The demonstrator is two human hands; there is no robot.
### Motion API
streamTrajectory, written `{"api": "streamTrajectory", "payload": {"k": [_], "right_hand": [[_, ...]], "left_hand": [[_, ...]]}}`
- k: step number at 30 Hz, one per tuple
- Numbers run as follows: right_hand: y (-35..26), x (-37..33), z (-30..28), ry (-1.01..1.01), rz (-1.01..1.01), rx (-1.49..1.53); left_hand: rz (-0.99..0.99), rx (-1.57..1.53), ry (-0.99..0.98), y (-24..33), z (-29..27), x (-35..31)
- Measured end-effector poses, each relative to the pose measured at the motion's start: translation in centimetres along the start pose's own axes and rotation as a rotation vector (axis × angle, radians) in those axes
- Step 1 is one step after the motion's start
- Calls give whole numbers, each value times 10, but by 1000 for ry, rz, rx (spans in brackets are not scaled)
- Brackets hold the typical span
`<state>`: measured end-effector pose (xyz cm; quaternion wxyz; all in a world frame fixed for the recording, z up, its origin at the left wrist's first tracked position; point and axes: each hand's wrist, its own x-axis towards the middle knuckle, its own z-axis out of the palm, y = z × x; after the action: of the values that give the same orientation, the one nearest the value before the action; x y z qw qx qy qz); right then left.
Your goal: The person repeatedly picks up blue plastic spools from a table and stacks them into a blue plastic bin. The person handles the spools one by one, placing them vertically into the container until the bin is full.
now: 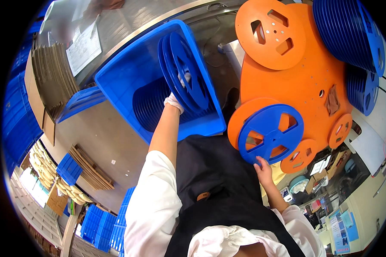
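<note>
My left hand (174,103), in a white glove, reaches into a blue plastic bin (123,58) and is closed on a blue reel (192,70). Its fingers show through the reel's openings, and the reel stands tilted beside a similar one. Below them in the bin lies a row of blue reels (148,105), flanges packed close together. At the right, another blue reel (273,138) with cut-out windows lies over an orange disc (236,122). My right hand (263,170) is at that reel's lower rim, fingers partly extended, fingertips at the edge; it does not grip the reel.
A large orange machine plate (296,85) carries more orange discs (272,32). Stacked blue reels (341,32) hang at its far right. Flattened cardboard (55,73) and a paper sheet (85,49) lie left of the bin, near a metal table (128,19).
</note>
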<state>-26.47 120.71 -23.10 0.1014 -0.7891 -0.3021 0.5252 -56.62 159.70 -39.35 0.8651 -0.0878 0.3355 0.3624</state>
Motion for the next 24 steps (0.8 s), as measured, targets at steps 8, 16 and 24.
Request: {"api": "streamTrajectory", "payload": {"k": [8,16,24], "right_hand": [[-66,22,28,82,-393,-642],[-67,32,43,367,-350,-615],[-178,-100,-13,746,-432,412]], "left_hand": [[41,-1113,203,-45,-66,-117],[-191,685,680,-93,-25,-211],[246,1881,-691,-174,179,-283]]}}
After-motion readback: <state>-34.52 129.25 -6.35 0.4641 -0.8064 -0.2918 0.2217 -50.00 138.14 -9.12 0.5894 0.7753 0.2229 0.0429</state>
